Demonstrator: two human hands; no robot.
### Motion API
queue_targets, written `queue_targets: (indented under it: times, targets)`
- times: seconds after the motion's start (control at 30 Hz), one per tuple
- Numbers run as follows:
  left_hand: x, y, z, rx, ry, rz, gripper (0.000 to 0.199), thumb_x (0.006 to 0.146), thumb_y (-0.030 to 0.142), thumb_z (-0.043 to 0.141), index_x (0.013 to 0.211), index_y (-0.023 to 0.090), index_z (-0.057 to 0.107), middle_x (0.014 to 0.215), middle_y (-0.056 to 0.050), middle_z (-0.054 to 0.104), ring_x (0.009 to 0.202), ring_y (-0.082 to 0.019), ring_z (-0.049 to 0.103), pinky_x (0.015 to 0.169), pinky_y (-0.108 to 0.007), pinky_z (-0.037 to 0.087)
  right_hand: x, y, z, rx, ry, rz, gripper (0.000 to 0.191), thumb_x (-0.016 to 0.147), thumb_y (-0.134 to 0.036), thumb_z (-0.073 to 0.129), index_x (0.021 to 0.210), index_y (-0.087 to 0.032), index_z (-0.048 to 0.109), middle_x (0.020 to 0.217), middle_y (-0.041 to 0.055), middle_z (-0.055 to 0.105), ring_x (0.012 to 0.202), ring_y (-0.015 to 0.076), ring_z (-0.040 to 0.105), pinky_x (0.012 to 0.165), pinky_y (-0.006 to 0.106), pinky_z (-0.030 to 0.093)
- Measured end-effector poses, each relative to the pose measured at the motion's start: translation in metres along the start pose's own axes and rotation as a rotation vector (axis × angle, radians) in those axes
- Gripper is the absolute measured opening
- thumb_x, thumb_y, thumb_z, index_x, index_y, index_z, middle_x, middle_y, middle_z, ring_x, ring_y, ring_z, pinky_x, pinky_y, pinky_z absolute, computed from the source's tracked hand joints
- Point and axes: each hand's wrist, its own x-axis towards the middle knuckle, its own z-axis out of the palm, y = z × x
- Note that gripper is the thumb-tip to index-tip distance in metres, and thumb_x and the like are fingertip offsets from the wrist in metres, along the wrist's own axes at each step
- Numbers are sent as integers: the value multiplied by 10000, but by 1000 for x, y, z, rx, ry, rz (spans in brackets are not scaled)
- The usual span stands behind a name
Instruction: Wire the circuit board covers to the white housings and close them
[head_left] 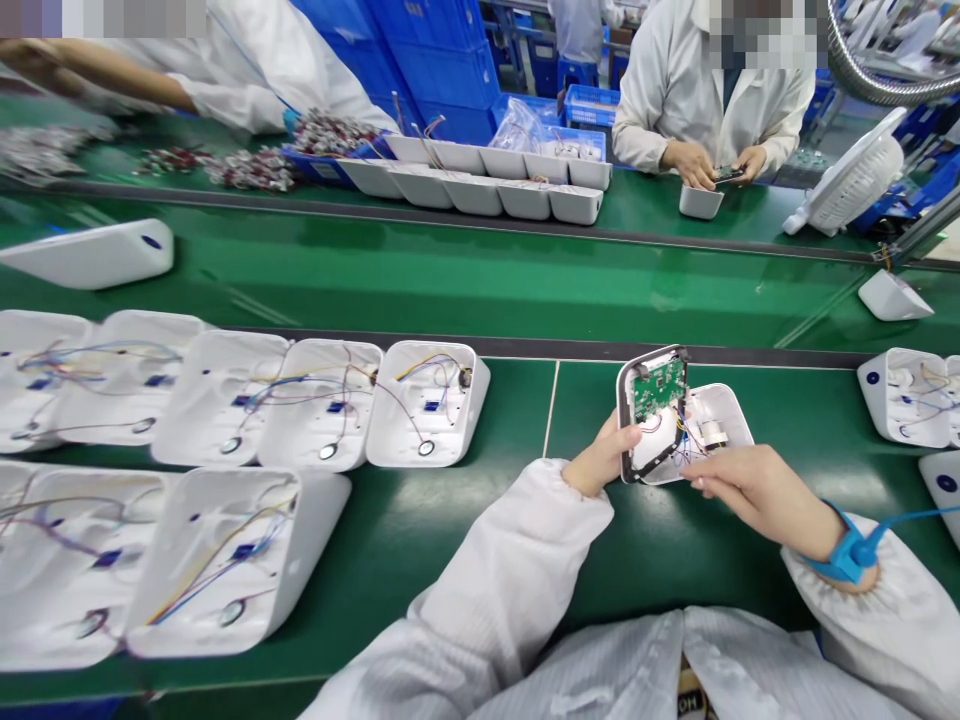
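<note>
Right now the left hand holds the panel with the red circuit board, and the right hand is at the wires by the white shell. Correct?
Not quite. The circuit board is green, not red, as the head view shows. The rest stands: the left hand holds the panel, and the right hand is at the wires by the white shell.

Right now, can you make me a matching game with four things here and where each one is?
Things:
1. circuit board
2. blue wrist strap
3. fan
4. left hand

Places:
A. on the far table, at the right
B. gripping the gray-rimmed panel at its left edge
C. around the right wrist
D. inside the gray-rimmed panel, near its top

Pairs: 1-D, 2-C, 3-A, 4-B
</note>
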Motion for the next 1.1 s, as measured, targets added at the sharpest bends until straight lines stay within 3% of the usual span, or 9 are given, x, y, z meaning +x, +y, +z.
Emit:
queue_targets:
  times: [0.1, 0.2, 0.37, 0.57, 0.97, 1.1]
  targets:
    - [-2, -4, 0, 50, -41, 57, 811, 584, 667, 802, 1172, 131, 643, 1117, -154, 723, 1075, -346, 664, 995, -477, 474, 19, -4, 9, -46, 173, 9, 234, 980, -290, 527, 1035, -252, 751, 925, 56, 722, 756, 167, 683, 685, 294, 565]
    - [-5, -7, 2, 93, -28, 108, 770, 599, 648, 808, 1158, 146, 640, 1148, -136, 709, 1130, -333, 635, 1036, -459, 443, 32, -8, 19, -14, 321, 72, 197, 956, -295, 573, 996, -251, 761, 935, 60, 721, 788, 179, 685, 715, 309, 568]
    - [-7, -6, 10, 104, -30, 115, 744, 599, 632, 815, 1152, 166, 637, 1148, -117, 705, 1133, -329, 628, 1046, -472, 437, 38, -13, 37, 88, 449, 283, 125, 866, -339, 698, 856, -219, 731, 760, 13, 728, 642, 162, 656, 648, 285, 544]
    - [-6, -4, 14, 87, 8, 101, 751, 575, 648, 817, 1125, 166, 650, 1105, -110, 714, 1104, -328, 639, 1029, -467, 450, 39, -16, 42, 137, 428, 345, 170, 892, -331, 651, 780, -207, 679, 711, -3, 684, 605, 143, 611, 624, 269, 498]
    - [-5, -7, 11, 95, 40, 101, 733, 574, 658, 807, 1083, 149, 669, 1041, -106, 723, 1060, -322, 650, 964, -441, 490, 37, -21, 46, 6, 414, 230, 178, 1006, -272, 443, 869, -208, 537, 857, 47, 619, 826, 192, 579, 757, 323, 463]
    - [-5, -6, 11, 114, 28, 117, 724, 581, 659, 802, 1078, 146, 680, 1041, -108, 723, 1062, -322, 653, 974, -439, 490, 37, -22, 49, -28, 421, 244, 178, 1006, -260, 443, 858, -209, 529, 827, 43, 611, 801, 194, 576, 739, 323, 461]
